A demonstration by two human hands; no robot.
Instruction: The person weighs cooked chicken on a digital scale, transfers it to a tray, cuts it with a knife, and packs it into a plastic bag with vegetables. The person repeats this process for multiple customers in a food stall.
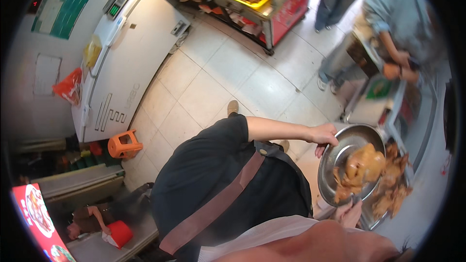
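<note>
A round stainless steel basin [329, 167] is tilted in front of me, with a glossy, yellow-brown whole cooked chicken [364, 165] inside. My left hand [324, 138] grips its rim on one side. At the opposite rim is my right hand [348, 214], its fingers closed at the edge; a small dark grey patch by those fingertips is too blurred to name. Beyond the basin, several browned cooked poultry pieces [391, 193] lie on a metal tray [375, 222], partly hidden by the basin.
A glass-sided counter [429, 116] curves along the right, where a person [400, 18] in a grey-blue top stands. A wheeled food cart [287, 20] carries a yellow tray [267, 2] of brown food. Left are a white chest freezer [127, 58] and an orange stool [123, 145].
</note>
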